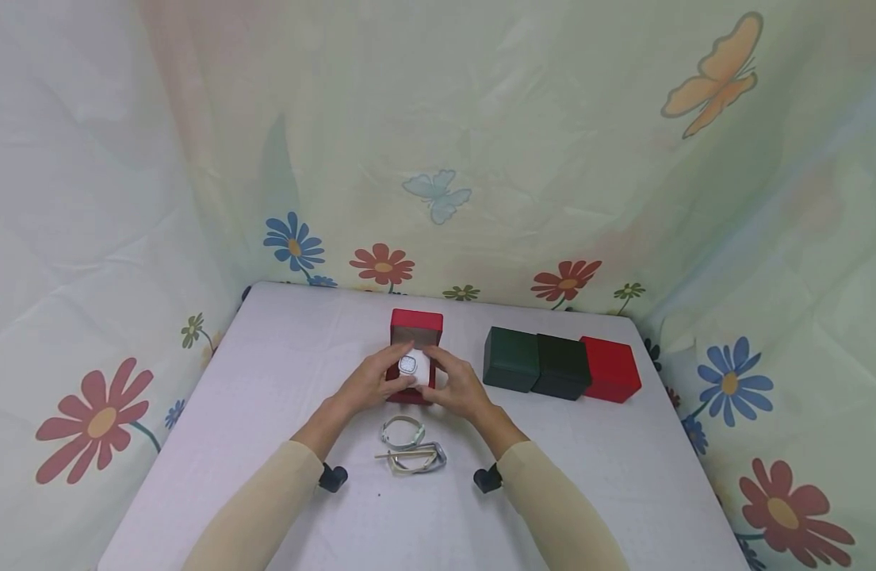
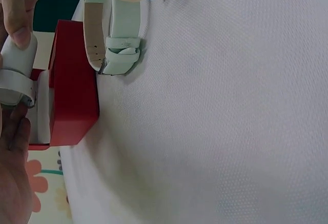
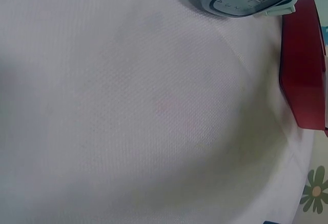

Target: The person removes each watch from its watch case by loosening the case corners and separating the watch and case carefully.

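A white-strapped wristwatch (image 1: 407, 365) is wrapped around a white watch cushion (image 2: 20, 56), held over an open red watch box (image 1: 416, 319). The left hand (image 1: 372, 381) holds the watch from the left, its fingertips at the strap. From the other side the right hand (image 1: 460, 387) grips the cushion's end between thumb and fingers. The box lid stands up at the back, and a pale lining shows inside in the left wrist view. Both hands are outside the right wrist view, where the box's red side (image 3: 303, 65) appears at the right edge.
Nearer the person lie a pale green-strapped watch (image 1: 403, 433) and more watches (image 1: 418, 458) close together, one with a blue-grey case. To the right stand a dark green box (image 1: 510, 359), a blackish box (image 1: 562, 366) and a closed red box (image 1: 612, 369) in a row.
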`<state>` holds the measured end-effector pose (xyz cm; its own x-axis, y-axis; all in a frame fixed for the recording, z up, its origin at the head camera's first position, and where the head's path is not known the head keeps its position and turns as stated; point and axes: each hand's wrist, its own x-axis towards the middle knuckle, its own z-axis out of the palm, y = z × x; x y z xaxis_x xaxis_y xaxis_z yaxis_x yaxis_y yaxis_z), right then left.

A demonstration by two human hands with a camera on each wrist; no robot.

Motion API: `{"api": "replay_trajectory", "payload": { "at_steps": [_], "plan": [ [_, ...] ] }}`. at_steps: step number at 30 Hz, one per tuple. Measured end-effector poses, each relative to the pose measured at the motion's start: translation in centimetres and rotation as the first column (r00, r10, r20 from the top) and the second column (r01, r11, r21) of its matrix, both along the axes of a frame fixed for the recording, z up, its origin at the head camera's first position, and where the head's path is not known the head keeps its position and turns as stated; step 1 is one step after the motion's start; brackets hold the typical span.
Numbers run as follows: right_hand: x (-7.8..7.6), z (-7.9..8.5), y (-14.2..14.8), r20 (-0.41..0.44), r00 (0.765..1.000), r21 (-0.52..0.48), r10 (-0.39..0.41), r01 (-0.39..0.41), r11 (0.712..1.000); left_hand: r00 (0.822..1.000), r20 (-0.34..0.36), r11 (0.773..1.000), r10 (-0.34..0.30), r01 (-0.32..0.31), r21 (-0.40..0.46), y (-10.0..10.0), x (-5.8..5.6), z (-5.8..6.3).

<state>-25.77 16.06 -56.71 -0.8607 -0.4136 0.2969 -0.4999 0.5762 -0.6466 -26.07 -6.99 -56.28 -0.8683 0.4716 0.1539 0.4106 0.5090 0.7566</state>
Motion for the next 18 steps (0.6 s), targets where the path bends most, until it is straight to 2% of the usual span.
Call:
{"api": "replay_trajectory", "payload": {
  "at_steps": [10,18],
  "plan": [
    [0.14,-0.17,-0.07,0.03,0.999,-0.003,0.017,-0.017,1.0,1.0,-0.002,0.995,0.023,-0.023,0.096,-0.38,-0.32,-0.43],
    [0.31,-0.15,-0.14,0.06,0.998,0.011,0.012,-0.012,1.0,0.991,-0.044,0.989,0.127,-0.124,0.08,-0.56,-0.6,-0.91]
  ]
}}
